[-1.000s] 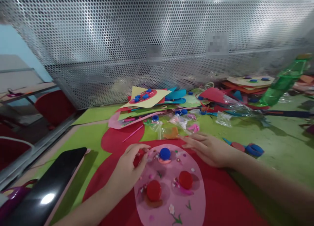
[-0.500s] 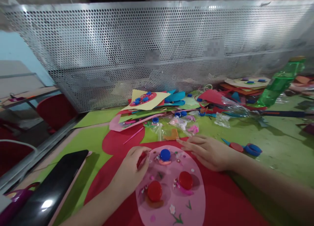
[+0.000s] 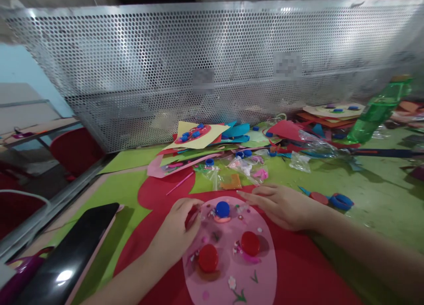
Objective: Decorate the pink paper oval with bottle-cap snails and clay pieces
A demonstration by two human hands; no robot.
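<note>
A pink oval sheet (image 3: 247, 274) lies on a big red sheet (image 3: 298, 269) in front of me. On the pink oval sit a blue bottle cap (image 3: 222, 209) and two red caps (image 3: 208, 257) (image 3: 250, 242), with small flower stickers around them. My left hand (image 3: 177, 230) is curled at the oval's upper left edge, fingers closed on a red cap (image 3: 190, 216). My right hand (image 3: 281, 205) lies flat with fingers stretched out, pressing on the oval's upper right edge.
A black phone (image 3: 71, 252) lies at the left on the green table (image 3: 380, 194). Coloured paper scraps, plastic bags and blue caps (image 3: 341, 201) are piled behind, below a perforated metal screen (image 3: 212, 70). A green bottle (image 3: 377, 112) stands at the far right.
My left hand has shifted slightly, still pinching the red cap at the oval's edge. The right hand stays flat; the view has tilted a little.
</note>
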